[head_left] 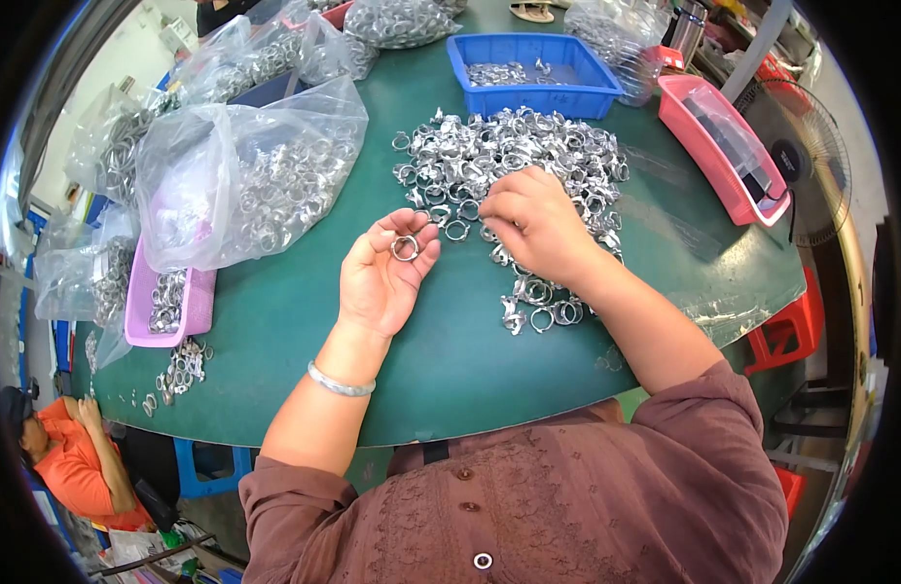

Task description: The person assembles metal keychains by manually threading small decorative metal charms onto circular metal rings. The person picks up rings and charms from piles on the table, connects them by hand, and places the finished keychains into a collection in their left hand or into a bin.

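Note:
My left hand (377, 288) is turned palm up, its fingers curled around a small silvery metal ring (405, 248) that lies against them. To the right of it, my right hand (540, 226) is closed in a pinch at the near edge of a large heap of silvery metal rings (514, 146). Whatever sits between its fingertips is too hidden to make out. A few loose rings (541, 318) lie below the heap, beside my right wrist. Many rings in the heap have small protruding lugs.
Beyond the heap stands a blue tray (538, 101) with some rings. A pink basket (728, 180) is at right, near a fan (810, 161). At left are a clear bag of rings (295, 185), a lilac basket (199, 302) and scattered parts (185, 365). Someone in orange (81, 467) sits far left.

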Demonstrator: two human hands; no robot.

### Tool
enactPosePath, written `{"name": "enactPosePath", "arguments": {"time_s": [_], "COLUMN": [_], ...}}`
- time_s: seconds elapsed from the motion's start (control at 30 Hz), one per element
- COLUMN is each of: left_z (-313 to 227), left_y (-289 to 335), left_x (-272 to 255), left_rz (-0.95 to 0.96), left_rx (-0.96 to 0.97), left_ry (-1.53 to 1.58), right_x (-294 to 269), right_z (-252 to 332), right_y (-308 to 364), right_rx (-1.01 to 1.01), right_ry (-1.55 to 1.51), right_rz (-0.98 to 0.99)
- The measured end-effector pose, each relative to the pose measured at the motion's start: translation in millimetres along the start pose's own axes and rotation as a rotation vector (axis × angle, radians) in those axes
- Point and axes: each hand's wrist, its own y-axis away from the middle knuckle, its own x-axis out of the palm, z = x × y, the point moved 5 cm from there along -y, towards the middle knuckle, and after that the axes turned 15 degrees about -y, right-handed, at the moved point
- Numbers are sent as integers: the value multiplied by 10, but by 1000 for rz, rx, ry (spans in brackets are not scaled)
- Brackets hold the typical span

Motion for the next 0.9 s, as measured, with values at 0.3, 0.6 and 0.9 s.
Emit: {"name": "enactPosePath", "arguments": {"time_s": [0.3,0.6,0.9], "left_z": [17,180,134], "left_y": [26,108,127], "left_x": [-65,167,234], "left_rz": [-223,51,68], "left_rx": [-100,-208,-45], "left_ry": [-327,-272,-378], "right_x": [382,175,110], "right_z": [22,221,201], "right_y": [-102,-72,-2], "right_rx": [-10,-13,4], "right_ry": [283,-297,-356], "right_rz": [225,47,-56]}}
